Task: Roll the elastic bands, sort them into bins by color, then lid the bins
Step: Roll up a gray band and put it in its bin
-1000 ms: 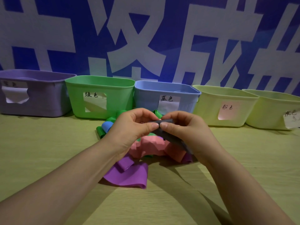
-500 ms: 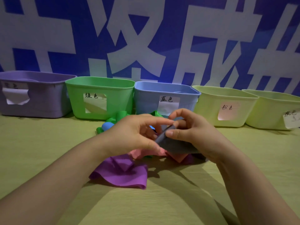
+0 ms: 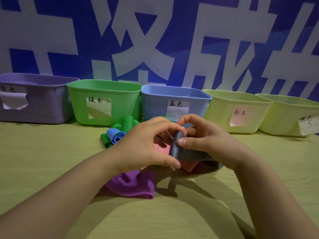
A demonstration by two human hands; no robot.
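Note:
Both hands work a grey elastic band [image 3: 183,152] above a pile on the table. My right hand [image 3: 207,142] pinches its rolled end between thumb and fingers. My left hand [image 3: 145,145] touches the band's left side with its fingertips, thumb low beneath it. Under the hands lie a purple band [image 3: 136,185], a pink band [image 3: 189,167], a rolled blue band [image 3: 114,135] and green bands [image 3: 126,124]. Five open bins stand in a row behind: purple [image 3: 38,99], green [image 3: 103,102], blue [image 3: 174,100], and two pale yellow ones [image 3: 236,109] [image 3: 290,114].
Each bin carries a paper label on its front. A blue wall with large white characters [image 3: 155,40] rises right behind the bins. The yellow-green table [image 3: 43,152] stretches left, right and toward me. No lids can be seen.
The grey band's roll has turned and grown between my fingers, and both hands have lifted it slightly. My left thumb has dropped below the band. The pile is more uncovered.

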